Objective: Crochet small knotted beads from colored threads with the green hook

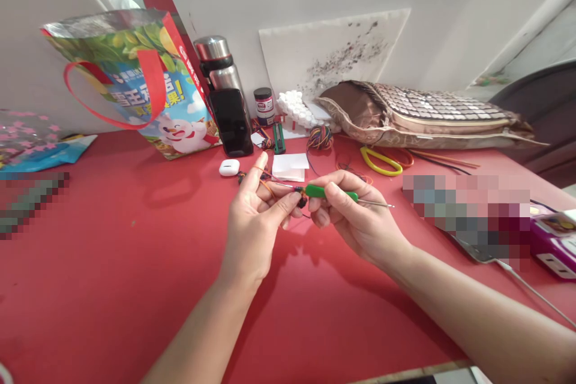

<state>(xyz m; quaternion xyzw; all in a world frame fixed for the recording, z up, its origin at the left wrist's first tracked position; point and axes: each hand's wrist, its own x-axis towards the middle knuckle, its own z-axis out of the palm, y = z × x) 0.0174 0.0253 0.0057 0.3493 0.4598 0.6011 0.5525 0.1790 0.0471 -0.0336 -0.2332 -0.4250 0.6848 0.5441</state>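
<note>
Over the red table, both hands meet near the middle of the view. Between the thumb and fingers of my left hand (252, 225) is a small dark multicoloured crochet piece (303, 199). A strand of multicoloured yarn (257, 169) runs around its raised index finger. My right hand (364, 216) grips a crochet hook (332, 193) by its green handle. The hook's thin metal front end lies at the crochet piece, and another metal tip sticks out behind toward the right. My fingers partly hide the piece.
Behind the hands lie folded white paper (290, 167), a yarn ball (320, 138), yellow-handled scissors (382, 162) and a white earbud case (229, 167). A black phone (233, 123) leans on a steel flask (212, 48) beside a printed bag (153, 102). A purple power strip (555, 246) sits right.
</note>
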